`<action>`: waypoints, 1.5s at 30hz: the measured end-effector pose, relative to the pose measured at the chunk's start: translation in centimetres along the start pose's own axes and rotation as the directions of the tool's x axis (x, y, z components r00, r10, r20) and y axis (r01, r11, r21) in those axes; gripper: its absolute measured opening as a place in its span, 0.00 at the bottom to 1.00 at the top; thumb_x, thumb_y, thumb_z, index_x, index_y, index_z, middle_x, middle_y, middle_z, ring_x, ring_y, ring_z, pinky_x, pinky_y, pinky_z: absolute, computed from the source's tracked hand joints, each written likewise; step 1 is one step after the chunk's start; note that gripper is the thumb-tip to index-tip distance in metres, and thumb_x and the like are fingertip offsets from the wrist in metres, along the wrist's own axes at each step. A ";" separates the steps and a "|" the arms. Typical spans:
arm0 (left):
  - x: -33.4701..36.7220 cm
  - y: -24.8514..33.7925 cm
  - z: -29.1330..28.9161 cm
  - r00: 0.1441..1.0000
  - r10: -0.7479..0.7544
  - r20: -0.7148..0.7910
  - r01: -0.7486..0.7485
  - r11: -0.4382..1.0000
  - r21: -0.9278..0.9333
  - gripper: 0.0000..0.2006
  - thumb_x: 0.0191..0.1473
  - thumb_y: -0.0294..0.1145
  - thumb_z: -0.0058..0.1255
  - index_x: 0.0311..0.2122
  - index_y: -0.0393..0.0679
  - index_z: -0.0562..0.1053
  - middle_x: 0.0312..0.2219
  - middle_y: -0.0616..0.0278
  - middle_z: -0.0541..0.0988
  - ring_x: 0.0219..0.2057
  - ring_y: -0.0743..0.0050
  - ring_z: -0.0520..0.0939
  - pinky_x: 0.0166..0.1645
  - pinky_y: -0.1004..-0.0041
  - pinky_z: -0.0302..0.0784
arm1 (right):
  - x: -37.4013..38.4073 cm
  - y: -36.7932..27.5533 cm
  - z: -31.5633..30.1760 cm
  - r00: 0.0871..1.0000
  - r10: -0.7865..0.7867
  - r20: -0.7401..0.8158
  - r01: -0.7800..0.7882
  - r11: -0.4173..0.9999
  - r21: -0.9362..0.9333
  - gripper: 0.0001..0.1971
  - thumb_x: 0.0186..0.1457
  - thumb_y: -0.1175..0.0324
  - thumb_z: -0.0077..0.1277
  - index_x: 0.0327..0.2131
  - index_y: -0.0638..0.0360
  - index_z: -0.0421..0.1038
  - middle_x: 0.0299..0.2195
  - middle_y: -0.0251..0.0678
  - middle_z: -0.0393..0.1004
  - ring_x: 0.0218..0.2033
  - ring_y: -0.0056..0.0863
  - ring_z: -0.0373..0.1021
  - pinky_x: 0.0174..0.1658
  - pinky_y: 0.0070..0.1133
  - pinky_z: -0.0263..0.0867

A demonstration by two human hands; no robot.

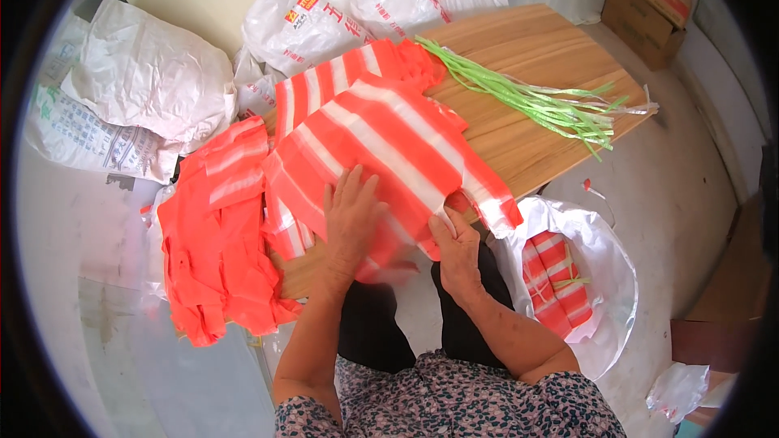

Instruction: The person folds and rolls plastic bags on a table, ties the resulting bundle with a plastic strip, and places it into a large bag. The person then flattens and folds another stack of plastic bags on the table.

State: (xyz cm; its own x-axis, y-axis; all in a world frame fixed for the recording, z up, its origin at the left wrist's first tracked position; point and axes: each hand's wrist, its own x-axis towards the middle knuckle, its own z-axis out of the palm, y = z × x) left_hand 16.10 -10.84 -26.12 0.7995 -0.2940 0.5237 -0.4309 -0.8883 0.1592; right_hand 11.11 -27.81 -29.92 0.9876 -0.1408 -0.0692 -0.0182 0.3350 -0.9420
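Observation:
A red-and-white striped plastic bag lies spread over the near edge of the wooden table, its lower part hanging down and blurred. My left hand rests on it with the fingers stretched out. At the bag's near right part, my right hand pinches its edge between thumb and fingers. More striped bags lie beneath and behind it. To the left, a pile of red bags with some white stripes droops over the table's edge.
Green plastic ties lie in a bundle across the wooden table. Right of my legs, an open white sack holds tied striped bundles. Stuffed white sacks stand along the back and left. Cardboard boxes sit far right.

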 end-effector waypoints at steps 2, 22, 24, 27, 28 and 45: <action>-0.3 -0.3 0.0 1.000 -0.020 0.005 0.020 1.000 -0.008 0.21 0.47 0.33 0.55 0.48 0.41 0.70 0.52 0.49 0.67 0.55 0.49 0.65 0.59 0.50 0.55 | 0.0 -0.5 0.2 1.000 0.022 0.009 -0.022 0.999 0.031 0.13 0.58 0.70 0.46 0.45 0.66 0.69 0.36 0.28 0.72 0.35 0.13 0.66 0.41 0.14 0.63; -4.4 0.9 -2.4 0.998 -0.048 -0.037 0.040 0.981 -0.190 0.18 0.45 0.26 0.53 0.44 0.35 0.71 0.44 0.48 0.73 0.44 0.47 0.73 0.50 0.61 0.69 | 3.1 -3.6 1.9 0.992 0.035 -0.119 -0.009 0.977 0.212 0.07 0.49 0.72 0.52 0.22 0.61 0.66 0.20 0.23 0.62 0.23 0.12 0.57 0.26 0.16 0.55; -5.6 1.3 -1.7 0.996 -0.078 -0.044 0.067 0.972 -0.224 0.20 0.44 0.28 0.55 0.45 0.35 0.71 0.44 0.48 0.73 0.45 0.48 0.73 0.50 0.60 0.68 | 4.2 -5.6 1.9 0.998 -0.014 -0.060 0.028 0.969 0.243 0.07 0.49 0.74 0.52 0.21 0.58 0.66 0.18 0.22 0.62 0.19 0.10 0.58 0.22 0.14 0.54; -6.4 3.5 -1.8 0.998 -0.058 -0.028 0.048 0.960 -0.274 0.22 0.44 0.31 0.57 0.46 0.37 0.71 0.46 0.49 0.72 0.47 0.49 0.72 0.51 0.59 0.68 | 5.2 -9.8 2.2 0.999 -0.009 0.045 0.000 0.980 0.197 0.07 0.48 0.76 0.51 0.20 0.58 0.65 0.15 0.24 0.62 0.16 0.12 0.60 0.19 0.15 0.55; -6.2 4.5 -2.1 0.999 -0.043 0.011 0.045 0.948 -0.316 0.22 0.44 0.32 0.58 0.47 0.37 0.71 0.46 0.49 0.72 0.47 0.49 0.72 0.51 0.59 0.67 | 5.9 -11.0 2.2 0.993 -0.023 0.117 0.010 0.994 0.108 0.08 0.47 0.76 0.50 0.18 0.58 0.64 0.14 0.24 0.62 0.14 0.13 0.60 0.18 0.15 0.55; -6.0 4.8 -11.4 0.887 -0.432 -0.162 0.205 0.684 -0.700 0.18 0.49 0.23 0.53 0.47 0.37 0.70 0.45 0.47 0.72 0.45 0.54 0.74 0.47 0.65 0.71 | 5.7 -31.8 11.1 0.654 -0.046 0.755 0.716 0.357 -0.599 0.01 0.41 0.79 0.46 0.22 0.66 0.66 0.16 0.24 0.58 0.20 0.12 0.54 0.24 0.17 0.53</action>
State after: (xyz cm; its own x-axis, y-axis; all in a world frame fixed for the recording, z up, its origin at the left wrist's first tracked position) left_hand 4.45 -9.36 -18.99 0.8279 0.1796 0.5313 -0.4233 -0.4213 0.8020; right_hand 19.09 -28.96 3.24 0.7648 0.5955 0.2460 0.6076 -0.5396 -0.5828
